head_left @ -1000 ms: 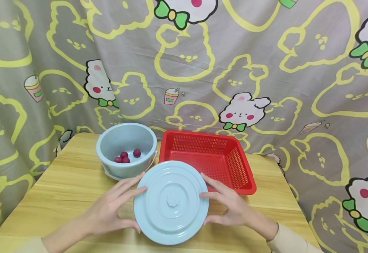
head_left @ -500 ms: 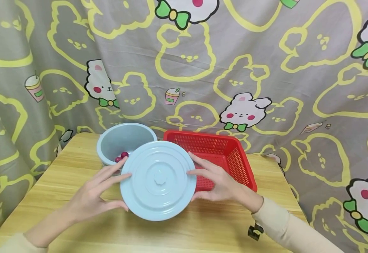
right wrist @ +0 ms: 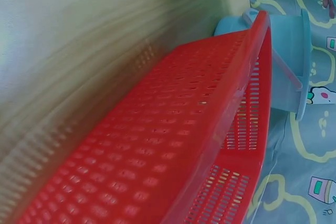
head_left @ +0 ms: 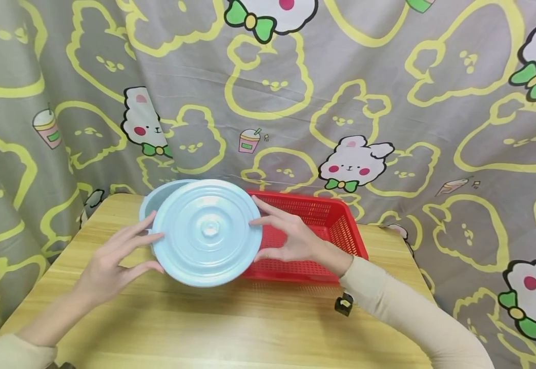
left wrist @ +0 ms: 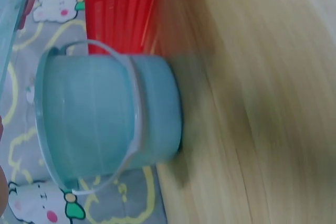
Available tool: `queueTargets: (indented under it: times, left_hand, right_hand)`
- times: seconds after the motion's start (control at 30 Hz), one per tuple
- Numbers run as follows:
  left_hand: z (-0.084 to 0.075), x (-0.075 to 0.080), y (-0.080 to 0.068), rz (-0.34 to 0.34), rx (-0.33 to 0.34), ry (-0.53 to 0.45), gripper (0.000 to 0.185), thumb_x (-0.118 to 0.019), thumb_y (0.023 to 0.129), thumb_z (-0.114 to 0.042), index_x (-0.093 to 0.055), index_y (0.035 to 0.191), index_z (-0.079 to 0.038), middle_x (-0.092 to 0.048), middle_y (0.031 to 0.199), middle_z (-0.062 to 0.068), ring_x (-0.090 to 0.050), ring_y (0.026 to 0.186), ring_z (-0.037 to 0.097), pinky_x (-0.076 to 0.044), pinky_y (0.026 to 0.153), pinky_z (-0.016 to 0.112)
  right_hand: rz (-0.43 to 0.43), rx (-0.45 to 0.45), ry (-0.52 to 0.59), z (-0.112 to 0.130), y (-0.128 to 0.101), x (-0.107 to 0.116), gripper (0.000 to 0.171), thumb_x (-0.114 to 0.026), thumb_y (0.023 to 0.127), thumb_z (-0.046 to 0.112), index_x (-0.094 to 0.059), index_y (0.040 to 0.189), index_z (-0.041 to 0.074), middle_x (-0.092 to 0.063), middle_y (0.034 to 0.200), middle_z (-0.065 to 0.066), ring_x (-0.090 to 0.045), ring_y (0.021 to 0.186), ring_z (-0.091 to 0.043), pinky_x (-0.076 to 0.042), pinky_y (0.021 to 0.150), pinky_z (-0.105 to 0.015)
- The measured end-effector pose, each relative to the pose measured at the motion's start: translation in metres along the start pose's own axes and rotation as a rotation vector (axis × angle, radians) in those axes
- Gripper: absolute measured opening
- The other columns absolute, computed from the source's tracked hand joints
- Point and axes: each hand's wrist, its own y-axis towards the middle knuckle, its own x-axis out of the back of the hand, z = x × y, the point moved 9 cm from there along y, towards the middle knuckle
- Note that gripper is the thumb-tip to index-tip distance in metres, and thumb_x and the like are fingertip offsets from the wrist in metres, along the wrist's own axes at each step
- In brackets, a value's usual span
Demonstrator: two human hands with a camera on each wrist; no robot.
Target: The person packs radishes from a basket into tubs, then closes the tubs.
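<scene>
A round light-blue lid [head_left: 189, 251] with a small knob at its centre is held up and tilted in the head view. My left hand [head_left: 111, 261] grips its left edge, fingertips on the rim and thumb lower down. On the opposite edge my right hand [head_left: 288, 233] holds it the same way. Behind the lid stands a light-blue bucket [head_left: 155, 202], mostly covered by it in the head view. The left wrist view shows this bucket [left wrist: 94, 114] upright on the table with its handle hanging down the side. What lies inside the bucket is hidden.
Right of the bucket sits a red perforated basket [head_left: 353, 233], seen close in the right wrist view. Both stand on a wooden table [head_left: 194, 328]. A patterned curtain [head_left: 286, 66] hangs behind. Below the right sleeve is a small dark object [head_left: 343, 304].
Both hands have moved the lid left and away from me, from in front of the basket to in front of the bucket. The dark red round fruits in the bucket are now covered from view.
</scene>
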Motion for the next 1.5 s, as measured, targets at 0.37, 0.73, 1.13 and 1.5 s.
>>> queueTargets:
  times: [0.37, 0.73, 1.13, 1.5]
  left_hand:
    - [0.03, 0.013, -0.01, -0.003, 0.071, 0.05, 0.06, -0.068, 0.093, -0.051, -0.079, 0.107, 0.007, -0.064, 0.139, 0.031, -0.058, 0.137, -0.003, -0.045, 0.112, 0.011]
    - [0.058, 0.014, -0.024, 0.039, 0.148, 0.113, 0.061, -0.065, 0.093, -0.056, -0.079, 0.113, 0.0, -0.067, 0.139, 0.025, -0.051, 0.145, -0.002, -0.039, 0.115, 0.008]
    - [0.081, 0.011, -0.029, 0.115, 0.218, 0.141, 0.059, -0.061, 0.093, -0.055, -0.079, 0.119, -0.006, -0.068, 0.142, 0.02, -0.044, 0.144, -0.012, -0.034, 0.115, 0.003]
    - [0.094, 0.011, -0.03, 0.144, 0.249, 0.163, 0.051, -0.063, 0.095, -0.048, -0.077, 0.123, -0.007, -0.067, 0.142, 0.021, -0.041, 0.143, -0.017, -0.031, 0.115, 0.001]
  right_hand:
    - [-0.032, -0.057, 0.06, -0.023, 0.032, -0.019, 0.066, -0.099, 0.073, 0.023, -0.071, 0.131, 0.009, -0.045, 0.166, -0.016, -0.046, 0.155, -0.029, -0.052, 0.116, -0.041]
    - [0.025, -0.182, 0.038, -0.05, 0.044, -0.041, 0.063, -0.096, 0.076, 0.03, -0.071, 0.131, 0.013, -0.046, 0.167, -0.009, -0.045, 0.156, -0.024, -0.049, 0.12, -0.04]
    - [0.085, -0.297, 0.037, -0.076, 0.047, -0.062, 0.061, -0.094, 0.079, 0.035, -0.07, 0.132, 0.018, -0.047, 0.167, -0.006, -0.049, 0.154, -0.023, -0.048, 0.12, -0.045]
    - [0.124, -0.332, -0.004, -0.085, 0.06, -0.065, 0.059, -0.093, 0.08, 0.039, -0.071, 0.131, 0.019, -0.052, 0.163, -0.007, -0.052, 0.151, -0.022, -0.048, 0.121, -0.041]
